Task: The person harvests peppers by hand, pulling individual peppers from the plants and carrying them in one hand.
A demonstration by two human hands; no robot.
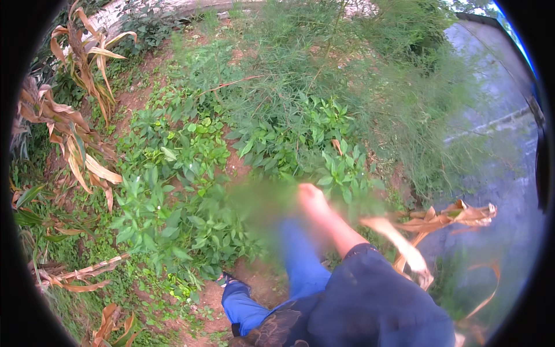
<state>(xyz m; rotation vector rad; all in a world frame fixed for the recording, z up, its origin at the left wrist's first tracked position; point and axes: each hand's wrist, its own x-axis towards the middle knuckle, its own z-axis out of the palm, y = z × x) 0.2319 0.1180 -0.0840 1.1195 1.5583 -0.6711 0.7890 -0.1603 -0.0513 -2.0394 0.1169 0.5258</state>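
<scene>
My right hand reaches out from a navy sleeve over the low green plants, its fingers curled closed. A leafy green plant smeared by motion lies against the hand, and it appears to be in its grip. Just below are my blue trouser legs. Leafy bushes with pointed leaves grow beyond the hand, and more plants spread to its left. My left hand is not in view.
Dried corn stalks stand at the left. Dry corn leaves and a pale stalk-like piece lie to the right of my arm. Feathery green growth leans across the far right, beside a grey-blue surface. Bare reddish soil shows near my foot.
</scene>
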